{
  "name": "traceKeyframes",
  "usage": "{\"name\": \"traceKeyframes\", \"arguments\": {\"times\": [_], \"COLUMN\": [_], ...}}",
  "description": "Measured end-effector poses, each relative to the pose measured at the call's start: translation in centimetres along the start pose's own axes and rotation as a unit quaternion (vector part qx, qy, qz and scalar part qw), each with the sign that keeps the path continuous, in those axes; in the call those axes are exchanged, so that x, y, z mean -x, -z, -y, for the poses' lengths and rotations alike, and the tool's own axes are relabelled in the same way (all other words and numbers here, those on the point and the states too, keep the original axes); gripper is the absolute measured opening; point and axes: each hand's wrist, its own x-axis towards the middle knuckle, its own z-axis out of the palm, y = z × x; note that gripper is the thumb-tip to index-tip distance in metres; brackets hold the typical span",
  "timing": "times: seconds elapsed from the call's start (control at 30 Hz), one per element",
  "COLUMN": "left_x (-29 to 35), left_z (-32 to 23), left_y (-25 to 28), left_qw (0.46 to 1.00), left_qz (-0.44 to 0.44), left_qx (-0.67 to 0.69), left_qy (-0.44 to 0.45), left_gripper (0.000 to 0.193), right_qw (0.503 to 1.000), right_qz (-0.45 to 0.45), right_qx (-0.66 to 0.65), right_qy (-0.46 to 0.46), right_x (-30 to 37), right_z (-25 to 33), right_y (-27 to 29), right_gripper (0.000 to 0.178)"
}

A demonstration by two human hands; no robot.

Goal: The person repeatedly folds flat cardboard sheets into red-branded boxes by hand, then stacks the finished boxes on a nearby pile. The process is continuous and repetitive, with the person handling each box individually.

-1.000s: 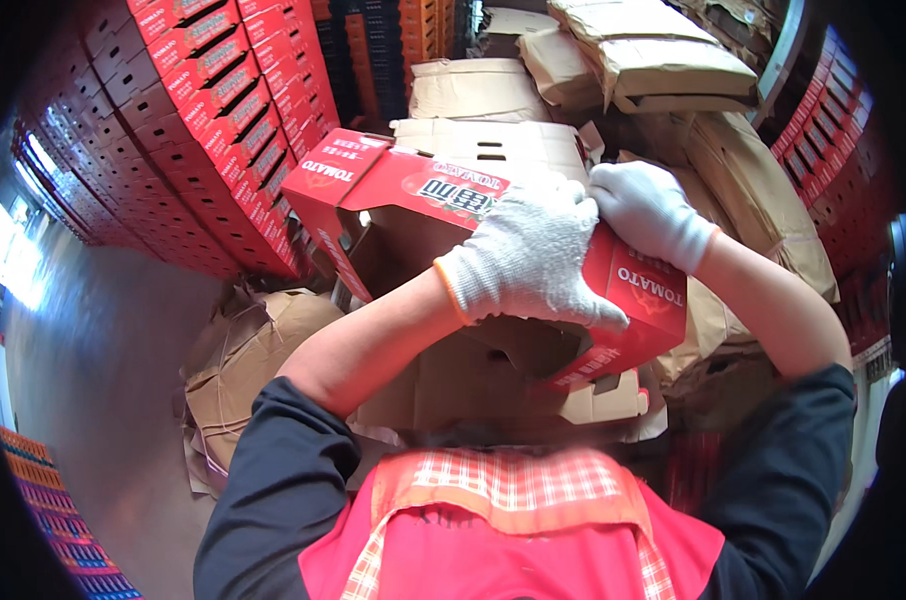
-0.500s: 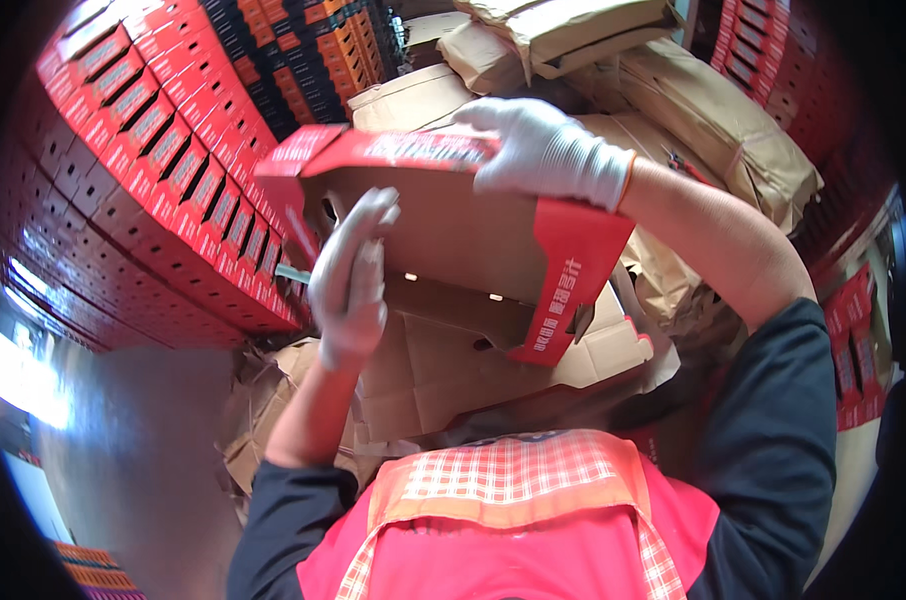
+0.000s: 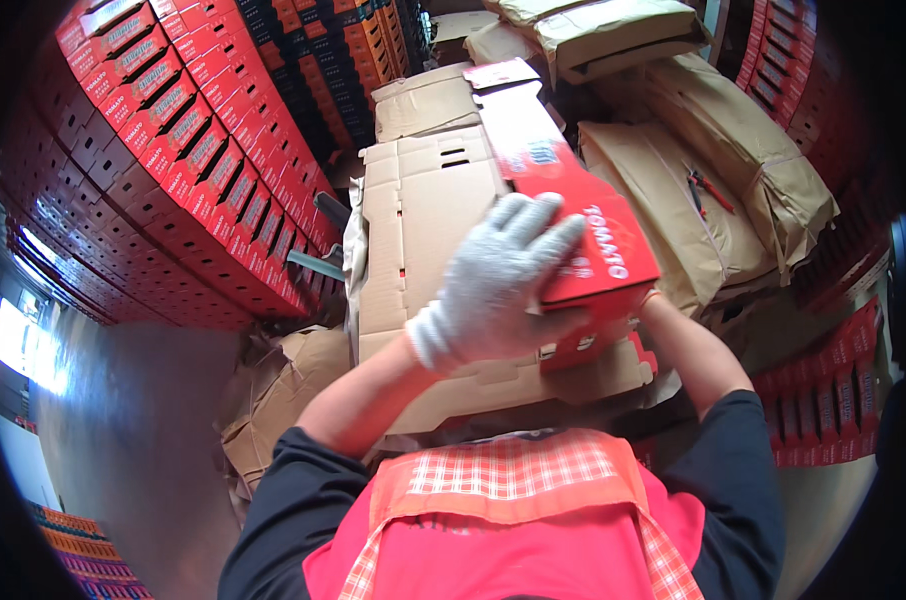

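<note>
A red-printed cardboard box is tilted over a stack of flat brown cardboard blanks, one long printed side facing up. My left hand, in a pale knitted glove, lies across the box's near left corner. Its fingers are spread over the red surface, and the thumb reaches toward the near end. At the box's right side is my right hand; only the wrist area shows, and the box hides its fingers.
Red boxes rise in tall stacks at the left, with dark and orange crates behind. Brown paper-wrapped bundles lie at the right; red-handled pliers rest on one. A grey-green bar juts out beside the blanks.
The box has turned from showing its open brown inside to showing a red outer side. My left hand has moved right onto it; my right hand has dropped from its top edge to behind its right side.
</note>
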Motion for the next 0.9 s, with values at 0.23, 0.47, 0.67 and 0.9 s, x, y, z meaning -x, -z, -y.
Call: {"name": "traceKeyframes", "arguments": {"times": [0.23, 0.47, 0.67, 0.9], "left_x": [-1.6, 0.8, 2.6, 5.2], "left_z": [-0.3, -0.9, -2.2, -1.8], "left_y": [-6.9, -9.0, -9.5, -7.9], "left_qw": [0.968, 0.945, 0.875, 0.851], "left_qz": [-0.219, -0.283, -0.134, -0.142], "left_qx": [0.122, 0.128, 0.373, 0.428], "left_qy": [-0.029, 0.106, 0.278, 0.271], "left_gripper": [0.104, 0.143, 0.142, 0.107], "right_qw": [0.892, 0.979, 0.941, 0.883], "right_qz": [-0.142, 0.141, 0.155, 0.182], "right_qx": [-0.301, 0.113, 0.188, 0.187], "right_qy": [0.307, 0.097, 0.233, 0.391], "right_x": [2.2, 3.3, 0.6, -0.3], "right_z": [17.5, 26.1, 26.7, 30.4], "right_y": [9.8, 9.2, 5.9, -1.0], "right_gripper": [0.035, 0.039, 0.015, 0.027]}}
